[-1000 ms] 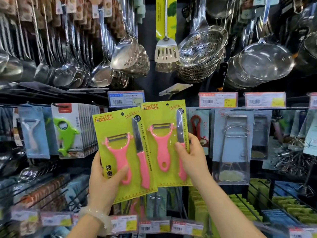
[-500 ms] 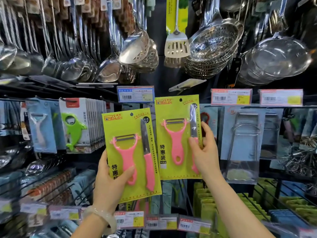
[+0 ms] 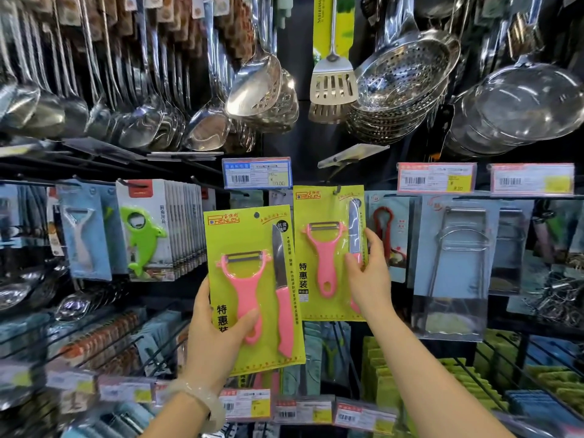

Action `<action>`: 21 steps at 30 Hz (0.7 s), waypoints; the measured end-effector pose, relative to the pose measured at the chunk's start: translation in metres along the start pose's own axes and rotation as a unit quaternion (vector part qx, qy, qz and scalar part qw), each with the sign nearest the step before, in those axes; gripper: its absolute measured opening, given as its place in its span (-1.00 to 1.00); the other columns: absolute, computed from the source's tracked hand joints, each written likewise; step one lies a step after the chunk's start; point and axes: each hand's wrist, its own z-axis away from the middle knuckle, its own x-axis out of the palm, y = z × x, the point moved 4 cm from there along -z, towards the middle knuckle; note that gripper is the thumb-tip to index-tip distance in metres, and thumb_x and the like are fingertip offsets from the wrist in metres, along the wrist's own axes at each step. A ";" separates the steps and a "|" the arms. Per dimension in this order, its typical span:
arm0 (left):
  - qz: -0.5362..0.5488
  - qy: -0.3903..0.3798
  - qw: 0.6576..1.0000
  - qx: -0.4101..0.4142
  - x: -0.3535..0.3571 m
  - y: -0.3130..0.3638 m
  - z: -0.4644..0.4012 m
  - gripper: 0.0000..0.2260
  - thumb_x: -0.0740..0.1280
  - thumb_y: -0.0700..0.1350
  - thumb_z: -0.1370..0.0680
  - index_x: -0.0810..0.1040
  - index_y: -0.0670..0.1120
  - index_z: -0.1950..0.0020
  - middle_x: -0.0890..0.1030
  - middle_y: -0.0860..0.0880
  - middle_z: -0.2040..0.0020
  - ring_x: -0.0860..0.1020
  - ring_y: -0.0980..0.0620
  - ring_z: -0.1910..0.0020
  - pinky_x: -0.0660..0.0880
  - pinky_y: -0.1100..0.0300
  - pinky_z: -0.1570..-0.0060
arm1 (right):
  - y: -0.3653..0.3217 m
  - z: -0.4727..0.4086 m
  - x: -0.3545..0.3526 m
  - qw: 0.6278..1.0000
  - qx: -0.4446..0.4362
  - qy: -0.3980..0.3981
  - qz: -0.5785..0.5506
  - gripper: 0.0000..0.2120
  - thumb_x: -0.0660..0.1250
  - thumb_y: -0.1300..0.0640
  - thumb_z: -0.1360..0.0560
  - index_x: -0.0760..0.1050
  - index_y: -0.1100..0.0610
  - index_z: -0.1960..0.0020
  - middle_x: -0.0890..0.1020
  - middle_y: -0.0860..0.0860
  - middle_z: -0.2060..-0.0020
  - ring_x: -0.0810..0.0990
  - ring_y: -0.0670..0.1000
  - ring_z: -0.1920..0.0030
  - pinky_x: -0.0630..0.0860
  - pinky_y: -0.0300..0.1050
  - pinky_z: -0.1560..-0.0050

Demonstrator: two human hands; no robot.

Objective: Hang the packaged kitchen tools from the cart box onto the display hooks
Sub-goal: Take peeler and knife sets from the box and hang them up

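**One pack at the hook, one waiting in hand**

I have the right-hand peeler pack (image 3: 328, 254), a yellow-green card with a pink peeler and small knife, raised against the display, its top hole right at the tip of the display hook (image 3: 338, 188) below the blue price tag (image 3: 256, 172). I cannot tell whether the hook has passed through the hole. My right hand (image 3: 368, 279) grips this pack by its right edge, fingers curled round it and thumb across the front.

My left hand (image 3: 221, 330) holds the second peeler pack (image 3: 252, 289), the same product, lower and nearer to me, thumb pressed on the pink handle and fingers behind the card. It is clear of any hook.

By my judgement the task is partway: this pack is about to be seated, the second has yet to go up, and the cart box is out of view, so I cannot say how many remain.

Around them hang steel ladles (image 3: 139, 115), a slotted turner (image 3: 333, 83) and strainers (image 3: 407, 74).
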 end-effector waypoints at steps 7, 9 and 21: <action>-0.028 -0.005 0.999 -0.024 0.015 -0.013 0.001 -0.20 0.51 -0.16 -0.38 0.17 0.14 -0.50 0.36 0.09 -0.43 0.26 0.07 -0.43 0.21 -0.07 -0.41 | -0.002 0.026 0.002 0.999 -0.038 -0.024 0.009 -0.35 0.33 0.00 -0.51 0.09 -0.04 -0.50 0.32 0.04 -0.34 0.37 0.00 -0.32 0.35 0.03 -0.35; -0.031 -0.014 0.999 -0.017 0.027 -0.013 0.004 -0.22 0.51 -0.15 -0.39 0.18 0.17 -0.49 0.36 0.11 -0.42 0.29 0.09 -0.42 0.25 -0.10 -0.40 | -0.009 0.044 0.008 0.990 -0.054 -0.128 -0.014 -0.29 0.36 -0.05 -0.48 0.04 -0.15 -0.49 0.41 -0.03 -0.32 0.44 -0.09 -0.28 0.41 -0.06 -0.27; -0.087 -0.055 0.992 0.066 0.097 0.025 -0.002 -0.24 0.43 -0.18 -0.47 0.07 0.13 -0.51 0.22 0.26 -0.41 0.21 0.29 -0.38 0.20 0.24 -0.35 | -0.022 0.025 -0.037 0.990 -0.099 -0.103 0.019 -0.30 0.37 0.19 -0.49 0.11 -0.10 -0.50 0.33 -0.09 -0.42 0.33 -0.06 -0.38 0.31 0.02 -0.41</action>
